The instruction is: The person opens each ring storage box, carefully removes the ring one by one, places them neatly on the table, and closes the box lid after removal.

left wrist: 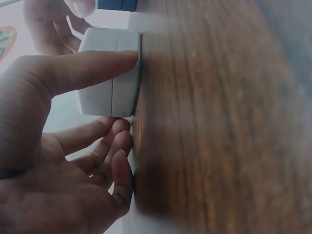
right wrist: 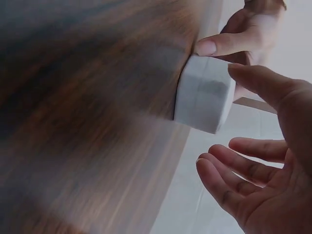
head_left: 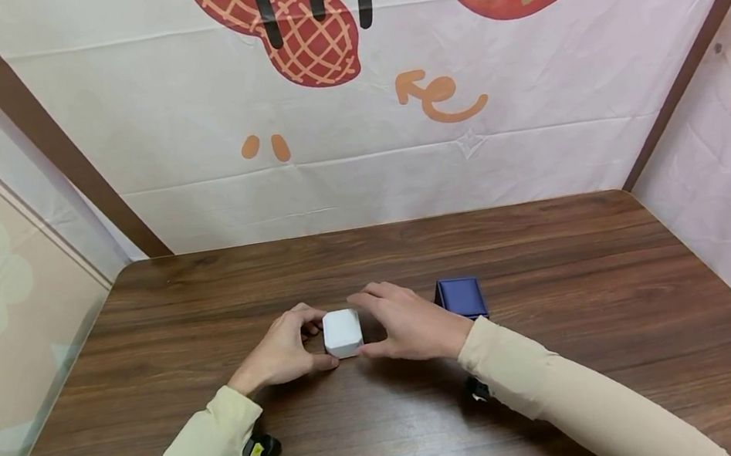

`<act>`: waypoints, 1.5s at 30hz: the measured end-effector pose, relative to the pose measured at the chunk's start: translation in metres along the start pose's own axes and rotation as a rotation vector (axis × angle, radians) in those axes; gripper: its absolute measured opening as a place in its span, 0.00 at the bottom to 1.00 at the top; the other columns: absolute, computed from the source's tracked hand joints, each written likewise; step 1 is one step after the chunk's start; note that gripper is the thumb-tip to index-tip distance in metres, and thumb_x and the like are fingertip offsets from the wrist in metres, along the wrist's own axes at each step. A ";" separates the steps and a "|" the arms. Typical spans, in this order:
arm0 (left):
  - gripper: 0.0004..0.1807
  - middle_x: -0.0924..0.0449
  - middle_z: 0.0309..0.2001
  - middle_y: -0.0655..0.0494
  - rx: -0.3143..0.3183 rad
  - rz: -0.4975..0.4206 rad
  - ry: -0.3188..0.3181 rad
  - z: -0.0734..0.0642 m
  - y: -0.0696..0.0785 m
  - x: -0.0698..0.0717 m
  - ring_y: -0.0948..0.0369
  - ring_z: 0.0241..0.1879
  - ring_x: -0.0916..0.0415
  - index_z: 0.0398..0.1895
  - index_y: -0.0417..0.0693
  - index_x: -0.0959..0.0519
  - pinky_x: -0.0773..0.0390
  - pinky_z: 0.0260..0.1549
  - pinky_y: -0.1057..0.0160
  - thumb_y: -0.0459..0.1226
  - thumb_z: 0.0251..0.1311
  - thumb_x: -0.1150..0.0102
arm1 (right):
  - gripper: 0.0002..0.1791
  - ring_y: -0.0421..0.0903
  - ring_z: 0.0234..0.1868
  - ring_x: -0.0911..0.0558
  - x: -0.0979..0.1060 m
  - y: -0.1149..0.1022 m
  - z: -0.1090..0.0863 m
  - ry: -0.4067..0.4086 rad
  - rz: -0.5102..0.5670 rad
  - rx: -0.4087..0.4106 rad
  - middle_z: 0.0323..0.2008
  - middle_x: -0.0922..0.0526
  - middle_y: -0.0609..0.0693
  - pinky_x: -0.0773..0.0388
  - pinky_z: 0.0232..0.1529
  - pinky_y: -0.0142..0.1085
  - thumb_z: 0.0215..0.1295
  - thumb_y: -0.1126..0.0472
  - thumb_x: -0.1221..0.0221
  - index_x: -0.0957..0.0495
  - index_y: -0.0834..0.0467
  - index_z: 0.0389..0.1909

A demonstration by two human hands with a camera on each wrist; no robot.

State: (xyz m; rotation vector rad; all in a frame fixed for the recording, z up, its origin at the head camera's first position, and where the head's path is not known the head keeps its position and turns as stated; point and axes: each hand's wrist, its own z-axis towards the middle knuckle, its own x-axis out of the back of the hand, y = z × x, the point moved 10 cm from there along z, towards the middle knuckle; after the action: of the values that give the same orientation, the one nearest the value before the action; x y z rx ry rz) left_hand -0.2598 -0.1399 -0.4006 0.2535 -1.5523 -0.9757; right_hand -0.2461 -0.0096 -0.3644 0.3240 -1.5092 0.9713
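Observation:
A small white box (head_left: 342, 332) with rounded corners sits on the table, and the left wrist view shows a thin seam around its side. My left hand (head_left: 287, 348) holds it from the left, thumb laid along the near side and fingertips at its left side. On the right, my right hand (head_left: 409, 319) is spread around the box. Its thumb tip is at the box's near right edge, while in the right wrist view its other fingers (right wrist: 243, 170) are loosely bent and apart from the box. A dark blue box (head_left: 462, 297) stands behind the right wrist, partly hidden by it.
The brown wood-grain table (head_left: 396, 442) reaches back to a white printed cloth (head_left: 394, 185) hanging along its far edge. More cloth hangs at both sides. A black wrist device (head_left: 265, 451) is under the left sleeve, another (head_left: 478, 389) under the right.

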 end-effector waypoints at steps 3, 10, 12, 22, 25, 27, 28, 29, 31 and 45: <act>0.31 0.23 0.40 0.55 0.001 0.006 0.000 0.000 0.000 0.000 0.55 0.42 0.27 0.51 0.36 0.17 0.26 0.44 0.55 0.36 0.41 0.18 | 0.38 0.47 0.57 0.24 -0.005 -0.001 0.006 -0.022 -0.002 -0.003 0.59 0.23 0.52 0.25 0.58 0.45 0.61 0.46 0.28 0.27 0.61 0.67; 0.32 0.21 0.41 0.56 -0.008 0.023 0.007 0.001 0.001 0.000 0.56 0.41 0.26 0.52 0.37 0.16 0.28 0.42 0.57 0.38 0.40 0.18 | 0.29 0.45 0.51 0.24 -0.010 -0.002 0.014 -0.050 -0.018 0.001 0.53 0.20 0.50 0.25 0.54 0.43 0.62 0.52 0.28 0.22 0.58 0.61; 0.32 0.20 0.41 0.56 -0.005 0.023 0.009 0.001 0.000 0.001 0.56 0.41 0.26 0.51 0.37 0.16 0.28 0.42 0.57 0.38 0.39 0.18 | 0.28 0.45 0.50 0.24 -0.010 -0.002 0.015 -0.046 -0.007 0.003 0.52 0.20 0.50 0.24 0.53 0.41 0.62 0.53 0.28 0.21 0.59 0.60; 0.31 0.17 0.42 0.55 0.007 -0.007 0.034 0.002 -0.003 0.003 0.56 0.41 0.26 0.49 0.37 0.15 0.27 0.42 0.57 0.37 0.36 0.16 | 0.28 0.48 0.48 0.20 -0.009 0.005 0.019 -0.035 0.123 0.003 0.50 0.19 0.52 0.25 0.50 0.44 0.59 0.55 0.26 0.20 0.60 0.58; 0.32 0.17 0.42 0.55 0.006 -0.014 0.039 0.001 -0.003 0.004 0.55 0.41 0.25 0.49 0.36 0.15 0.26 0.42 0.56 0.37 0.36 0.16 | 0.27 0.48 0.46 0.20 -0.009 0.006 0.021 -0.030 0.152 0.005 0.49 0.18 0.52 0.25 0.49 0.43 0.57 0.56 0.25 0.19 0.61 0.56; 0.31 0.16 0.41 0.55 0.006 -0.018 0.041 0.001 -0.003 0.004 0.55 0.41 0.25 0.48 0.36 0.15 0.26 0.42 0.56 0.37 0.35 0.16 | 0.26 0.47 0.44 0.20 -0.008 0.008 0.023 -0.031 0.169 0.000 0.48 0.17 0.52 0.25 0.48 0.41 0.56 0.57 0.25 0.18 0.61 0.55; 0.31 0.16 0.41 0.55 0.007 -0.020 0.043 0.001 -0.003 0.004 0.55 0.41 0.25 0.48 0.35 0.14 0.26 0.42 0.56 0.37 0.35 0.16 | 0.26 0.47 0.43 0.20 -0.008 0.009 0.024 -0.031 0.179 -0.002 0.48 0.17 0.52 0.25 0.47 0.40 0.56 0.58 0.24 0.18 0.61 0.55; 0.31 0.16 0.41 0.55 0.008 -0.021 0.044 0.001 -0.003 0.004 0.55 0.41 0.25 0.48 0.36 0.14 0.26 0.42 0.56 0.37 0.35 0.16 | 0.26 0.47 0.43 0.19 -0.008 0.010 0.025 -0.031 0.192 0.000 0.47 0.17 0.52 0.25 0.47 0.39 0.55 0.58 0.24 0.18 0.61 0.54; 0.30 0.16 0.41 0.55 0.011 -0.025 0.046 0.002 -0.004 0.005 0.55 0.41 0.24 0.47 0.36 0.14 0.26 0.42 0.55 0.37 0.35 0.16 | 0.25 0.47 0.42 0.19 -0.008 0.013 0.027 -0.035 0.222 -0.002 0.46 0.16 0.52 0.24 0.45 0.35 0.55 0.60 0.24 0.17 0.62 0.53; 0.26 0.16 0.39 0.55 0.000 -0.010 0.055 0.003 -0.003 0.005 0.55 0.40 0.24 0.42 0.41 0.13 0.26 0.42 0.55 0.37 0.34 0.15 | 0.19 0.41 0.38 0.16 -0.009 0.034 0.041 -0.145 0.481 -0.067 0.36 0.13 0.47 0.20 0.42 0.30 0.57 0.62 0.25 0.15 0.62 0.48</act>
State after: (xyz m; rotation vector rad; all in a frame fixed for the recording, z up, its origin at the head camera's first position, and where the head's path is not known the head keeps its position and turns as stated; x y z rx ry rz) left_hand -0.2644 -0.1440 -0.3989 0.2860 -1.5017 -0.9688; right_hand -0.2961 -0.0222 -0.3815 -0.0243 -1.7914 1.2896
